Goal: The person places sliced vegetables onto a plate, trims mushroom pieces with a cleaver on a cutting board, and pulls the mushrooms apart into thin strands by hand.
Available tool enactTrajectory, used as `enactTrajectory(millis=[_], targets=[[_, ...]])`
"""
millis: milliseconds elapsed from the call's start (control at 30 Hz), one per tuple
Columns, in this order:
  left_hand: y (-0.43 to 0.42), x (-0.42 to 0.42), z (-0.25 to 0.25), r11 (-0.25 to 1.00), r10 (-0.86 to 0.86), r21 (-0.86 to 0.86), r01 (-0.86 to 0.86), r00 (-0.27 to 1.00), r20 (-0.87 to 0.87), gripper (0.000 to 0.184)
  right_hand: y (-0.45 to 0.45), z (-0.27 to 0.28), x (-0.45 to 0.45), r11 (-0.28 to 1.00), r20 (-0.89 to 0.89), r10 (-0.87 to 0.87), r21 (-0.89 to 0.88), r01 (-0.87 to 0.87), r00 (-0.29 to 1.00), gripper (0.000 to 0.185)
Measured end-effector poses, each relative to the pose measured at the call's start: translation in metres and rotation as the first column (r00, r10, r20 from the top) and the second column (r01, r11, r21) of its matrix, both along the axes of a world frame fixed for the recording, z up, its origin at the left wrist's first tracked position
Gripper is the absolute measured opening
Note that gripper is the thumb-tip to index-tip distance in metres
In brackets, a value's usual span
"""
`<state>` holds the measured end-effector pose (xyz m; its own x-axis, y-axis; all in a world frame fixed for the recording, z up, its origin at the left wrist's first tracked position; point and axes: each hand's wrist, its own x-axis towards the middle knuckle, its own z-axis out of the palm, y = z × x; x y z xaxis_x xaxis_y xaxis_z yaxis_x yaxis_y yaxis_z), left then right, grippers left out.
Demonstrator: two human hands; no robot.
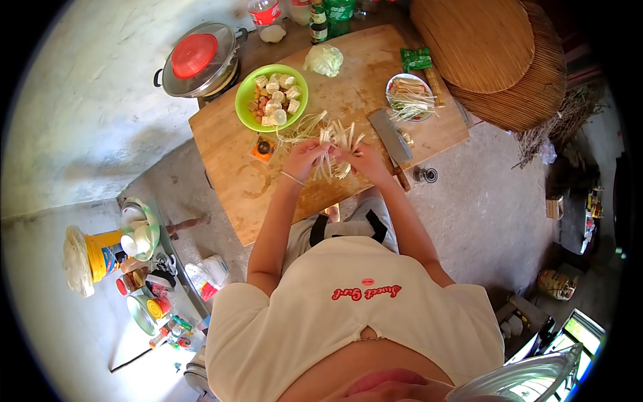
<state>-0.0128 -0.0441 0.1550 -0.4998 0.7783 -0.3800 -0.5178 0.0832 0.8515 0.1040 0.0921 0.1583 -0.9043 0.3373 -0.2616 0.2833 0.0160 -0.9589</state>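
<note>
My left hand [306, 157] and my right hand [365, 163] meet over the near part of a wooden board, fingers pinched on a bunch of enoki mushrooms [326, 136]. Pale strands fan out above and hang below the fingers. More loose strands lie on the board to the left. A cleaver [390, 136] rests flat to the right of my right hand, its handle toward me. Beyond my left hand stands a lime-green bowl [242, 100] with cut corn pieces and reddish-brown chunks. An orange packet [263, 149] lies nearer, beside my left wrist.
On the wooden board [224, 181], a cabbage piece [324, 60] sits at the back. A plate of pale strips [409, 94] and a green packet [416, 58] are at the right. A lidded pan [201, 60] stands back left, by bottles [339, 15]. Woven trays [479, 40] lean back right.
</note>
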Motion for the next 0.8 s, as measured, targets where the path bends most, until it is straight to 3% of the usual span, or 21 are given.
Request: enactTrajectory(millis=[133, 200, 233, 300, 433, 500, 533, 633, 800], targets=[[-0.002, -0.004, -0.018, 0.999, 0.033, 0.012, -0.033, 0.999, -0.006, 0.028, 0.007, -0.02, 0.002, 0.999, 0.005, -0.038, 0.031, 0.037, 0.999, 0.026], [-0.006, -0.008, -0.018, 0.999, 0.004, -0.05, -0.005, 1.0, -0.022, 0.03, 0.02, -0.026, 0.002, 0.945, 0.034, -0.315, -0.077, 0.317, 0.948, 0.026], [-0.006, -0.007, -0.017, 0.999, 0.006, -0.049, -0.007, 1.0, -0.021, 0.03, 0.029, -0.024, 0.005, 0.946, 0.034, -0.313, -0.076, 0.314, 0.949, 0.026], [-0.004, -0.004, -0.015, 0.992, 0.128, -0.014, -0.127, 0.99, 0.057, 0.028, 0.044, -0.02, 0.012, 0.87, -0.11, -0.43, -0.314, 0.38, 0.896, 0.025], [-0.001, -0.005, -0.018, 0.987, 0.151, -0.046, -0.152, 0.988, -0.012, 0.028, 0.031, -0.019, 0.006, 0.906, -0.116, -0.393, -0.217, 0.363, 0.912, 0.026], [-0.003, -0.007, -0.016, 0.996, 0.051, -0.073, -0.054, 0.998, -0.045, 0.031, 0.012, -0.017, 0.0, 0.956, -0.015, -0.291, -0.042, 0.29, 0.957, 0.028], [-0.002, -0.007, -0.015, 0.996, 0.051, -0.074, -0.054, 0.998, -0.045, 0.031, 0.008, -0.016, -0.002, 0.956, -0.015, -0.291, -0.043, 0.29, 0.957, 0.028], [0.001, -0.003, -0.012, 0.999, 0.04, 0.01, -0.039, 0.999, -0.036, 0.027, -0.004, -0.012, -0.007, 0.979, -0.059, -0.153, 0.13, 0.159, 0.986, 0.033], [-0.001, -0.006, -0.019, 0.998, 0.024, 0.059, -0.02, 0.998, -0.065, 0.021, -0.005, 0.002, -0.006, 0.968, -0.006, -0.045, 0.247, 0.045, 0.999, 0.033]])
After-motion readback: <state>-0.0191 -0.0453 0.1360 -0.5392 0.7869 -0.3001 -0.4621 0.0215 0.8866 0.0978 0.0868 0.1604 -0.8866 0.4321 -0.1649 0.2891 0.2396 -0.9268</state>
